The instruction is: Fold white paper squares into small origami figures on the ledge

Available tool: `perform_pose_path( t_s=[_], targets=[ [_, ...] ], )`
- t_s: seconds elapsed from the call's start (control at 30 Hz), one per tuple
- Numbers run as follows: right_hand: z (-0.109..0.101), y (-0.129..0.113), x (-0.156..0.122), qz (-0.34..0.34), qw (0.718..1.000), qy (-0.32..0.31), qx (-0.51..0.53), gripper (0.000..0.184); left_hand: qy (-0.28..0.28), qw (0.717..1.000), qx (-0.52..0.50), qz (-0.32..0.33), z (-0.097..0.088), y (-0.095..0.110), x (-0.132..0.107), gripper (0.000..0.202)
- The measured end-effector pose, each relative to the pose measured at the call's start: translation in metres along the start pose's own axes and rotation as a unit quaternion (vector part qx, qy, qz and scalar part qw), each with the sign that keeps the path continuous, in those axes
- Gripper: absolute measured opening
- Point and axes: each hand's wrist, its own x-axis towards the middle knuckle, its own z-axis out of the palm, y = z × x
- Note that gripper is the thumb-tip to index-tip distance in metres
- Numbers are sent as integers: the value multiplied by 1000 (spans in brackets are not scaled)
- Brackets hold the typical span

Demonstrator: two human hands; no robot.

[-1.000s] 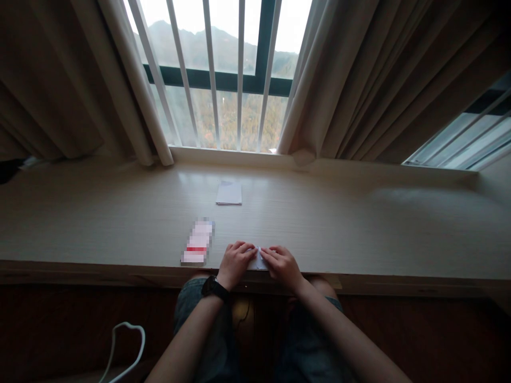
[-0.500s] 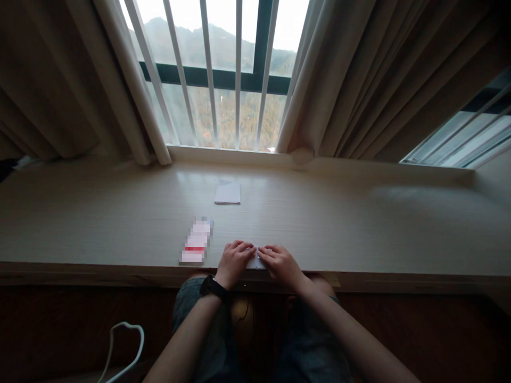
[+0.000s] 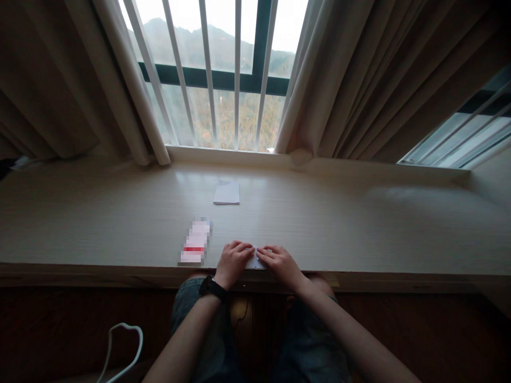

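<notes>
My left hand (image 3: 232,262) and my right hand (image 3: 280,264) rest side by side at the front edge of a pale wooden window ledge (image 3: 359,229). Between them lies a small piece of white paper (image 3: 255,261), mostly hidden under the fingers. The fingers of both hands are curled and press down on the paper. A black watch (image 3: 210,287) sits on my left wrist. To the left of my left hand lies a long white card with a red band (image 3: 195,243).
A folded white sheet (image 3: 227,192) lies farther back on the ledge near the window. Curtains (image 3: 359,74) hang at both sides of the barred window (image 3: 223,74). A white cable (image 3: 120,348) loops on the floor at lower left. My knees are under the ledge.
Both hands stay on the paper with only slight finger shifts. The view has drifted a little.
</notes>
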Motion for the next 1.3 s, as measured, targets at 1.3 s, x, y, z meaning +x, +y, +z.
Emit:
perform_pose_path(
  t_s=[1.3],
  targets=[
    [-17,-18,-6,51,998,-17,32,51,-29,999,17,17,-15,11,-1,36]
  ],
)
